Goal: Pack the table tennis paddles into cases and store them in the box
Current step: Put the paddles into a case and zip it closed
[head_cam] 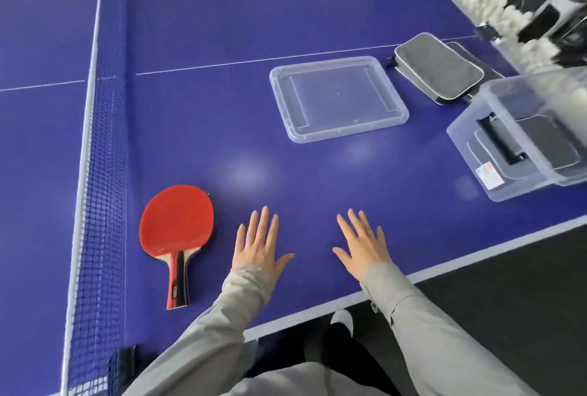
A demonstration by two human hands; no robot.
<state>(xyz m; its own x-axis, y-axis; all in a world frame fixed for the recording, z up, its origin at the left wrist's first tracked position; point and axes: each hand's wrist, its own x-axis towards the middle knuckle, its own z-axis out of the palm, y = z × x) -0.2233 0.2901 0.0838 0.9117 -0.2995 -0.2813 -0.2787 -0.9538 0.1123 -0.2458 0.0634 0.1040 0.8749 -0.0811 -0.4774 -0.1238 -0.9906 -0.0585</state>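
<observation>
I see both hands flat on the table, left hand and right hand apart, fingers spread, holding nothing, near side of the lid. Paddle lies near-left of the lid by the net. Case sits far-right of the lid, box right of it at the table edge.

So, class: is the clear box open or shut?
Open. The box has no cover on top; its lid lies flat on the table, apart from it, and a dark case shows inside.
</observation>
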